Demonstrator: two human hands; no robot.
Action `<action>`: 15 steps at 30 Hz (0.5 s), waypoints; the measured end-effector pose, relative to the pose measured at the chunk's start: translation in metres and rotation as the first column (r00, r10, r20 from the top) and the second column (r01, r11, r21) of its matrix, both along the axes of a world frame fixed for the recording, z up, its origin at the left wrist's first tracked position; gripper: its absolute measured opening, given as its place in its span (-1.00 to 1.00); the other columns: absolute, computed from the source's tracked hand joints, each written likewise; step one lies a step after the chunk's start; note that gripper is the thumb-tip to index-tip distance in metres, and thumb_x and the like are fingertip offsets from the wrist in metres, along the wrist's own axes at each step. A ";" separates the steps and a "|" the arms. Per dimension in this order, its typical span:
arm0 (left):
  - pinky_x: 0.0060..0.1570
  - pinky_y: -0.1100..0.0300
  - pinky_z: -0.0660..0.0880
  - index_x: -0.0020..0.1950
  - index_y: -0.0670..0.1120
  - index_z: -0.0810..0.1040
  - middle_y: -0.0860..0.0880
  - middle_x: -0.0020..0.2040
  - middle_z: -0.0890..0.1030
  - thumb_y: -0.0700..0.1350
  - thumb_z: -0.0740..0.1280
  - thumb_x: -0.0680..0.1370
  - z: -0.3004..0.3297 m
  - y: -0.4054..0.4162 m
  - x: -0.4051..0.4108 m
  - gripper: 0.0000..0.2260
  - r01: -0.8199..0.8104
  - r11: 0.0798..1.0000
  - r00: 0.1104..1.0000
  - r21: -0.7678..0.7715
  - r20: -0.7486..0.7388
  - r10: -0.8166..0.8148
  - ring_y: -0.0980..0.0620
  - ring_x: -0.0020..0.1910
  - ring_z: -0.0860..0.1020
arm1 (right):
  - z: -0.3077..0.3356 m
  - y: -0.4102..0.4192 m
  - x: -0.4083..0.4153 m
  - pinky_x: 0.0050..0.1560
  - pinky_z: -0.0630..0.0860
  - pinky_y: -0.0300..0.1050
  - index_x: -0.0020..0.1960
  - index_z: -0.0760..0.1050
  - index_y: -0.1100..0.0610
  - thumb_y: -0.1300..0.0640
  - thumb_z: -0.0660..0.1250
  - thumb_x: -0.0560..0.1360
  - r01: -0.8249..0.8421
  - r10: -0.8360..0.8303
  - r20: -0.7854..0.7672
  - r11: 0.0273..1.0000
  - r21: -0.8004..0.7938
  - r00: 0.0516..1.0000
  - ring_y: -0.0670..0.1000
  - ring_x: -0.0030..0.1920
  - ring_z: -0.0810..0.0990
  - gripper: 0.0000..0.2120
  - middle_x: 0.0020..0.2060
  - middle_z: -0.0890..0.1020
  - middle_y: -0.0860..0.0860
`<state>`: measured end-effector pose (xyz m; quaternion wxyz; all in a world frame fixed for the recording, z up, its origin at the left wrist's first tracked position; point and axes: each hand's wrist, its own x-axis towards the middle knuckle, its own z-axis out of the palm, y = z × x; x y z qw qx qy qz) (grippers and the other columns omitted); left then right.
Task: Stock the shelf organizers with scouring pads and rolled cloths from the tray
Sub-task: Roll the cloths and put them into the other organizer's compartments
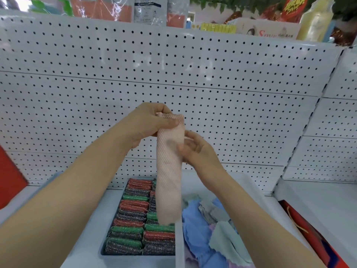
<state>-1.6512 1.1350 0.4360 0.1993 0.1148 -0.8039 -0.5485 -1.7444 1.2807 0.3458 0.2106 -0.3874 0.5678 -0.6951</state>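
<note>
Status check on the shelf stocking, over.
Left hand pinches top of pink cloth; right hand grips its middle. Cloth hangs above scouring pads in organizer. Nothing blocking.

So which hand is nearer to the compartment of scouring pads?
Left, narrowly, as far as this view shows. The left hand pinches the pink cloth's top above the scouring pads; the right hand holds the cloth's middle, over toward the loose cloths.
</note>
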 end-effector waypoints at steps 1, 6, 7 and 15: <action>-0.05 0.11 0.64 0.01 -0.22 0.59 -0.13 -0.07 0.68 -0.18 0.48 0.49 0.001 -0.003 0.000 -0.83 -0.017 0.999 1.000 0.027 -0.005 0.017 0.02 -0.15 0.65 | -0.009 0.001 0.003 0.10 0.62 -0.04 0.29 0.47 0.10 0.12 0.49 0.45 -0.023 0.027 -0.057 0.997 0.076 0.998 0.01 0.10 0.66 -0.55 0.08 0.68 0.01; -0.19 0.19 0.62 -0.06 -0.13 0.58 -0.06 -0.07 0.69 -0.19 0.45 0.51 0.011 -0.012 0.004 -0.92 -0.068 0.987 0.995 0.144 -0.060 0.077 0.05 -0.14 0.68 | -0.078 0.008 0.016 0.13 0.60 -0.05 0.24 0.54 0.11 -0.10 0.43 0.49 0.011 0.110 -0.213 0.866 0.500 0.971 0.02 0.11 0.64 -0.59 0.10 0.67 -0.01; -0.20 0.19 0.62 -0.03 -0.15 0.58 -0.07 -0.05 0.69 -0.19 0.45 0.51 0.014 -0.015 0.005 -0.91 -0.081 0.981 0.992 0.175 -0.083 0.097 0.04 -0.12 0.69 | -0.092 0.012 0.014 0.16 0.58 -0.01 0.22 0.57 0.12 -0.16 0.39 0.49 0.031 0.164 -0.269 0.802 0.597 0.949 0.02 0.12 0.64 -0.56 0.11 0.68 0.01; -0.14 0.18 0.64 -0.09 -0.11 0.60 -0.03 -0.08 0.71 -0.19 0.44 0.52 0.021 -0.019 0.011 -0.96 -0.018 0.970 0.996 0.242 -0.077 0.038 0.04 -0.10 0.69 | -0.042 0.034 -0.014 0.13 0.56 -0.14 0.20 0.52 -0.08 -0.02 0.45 0.49 0.253 -0.190 -0.290 0.947 0.198 0.938 -0.18 0.09 0.60 -0.70 0.06 0.65 -0.17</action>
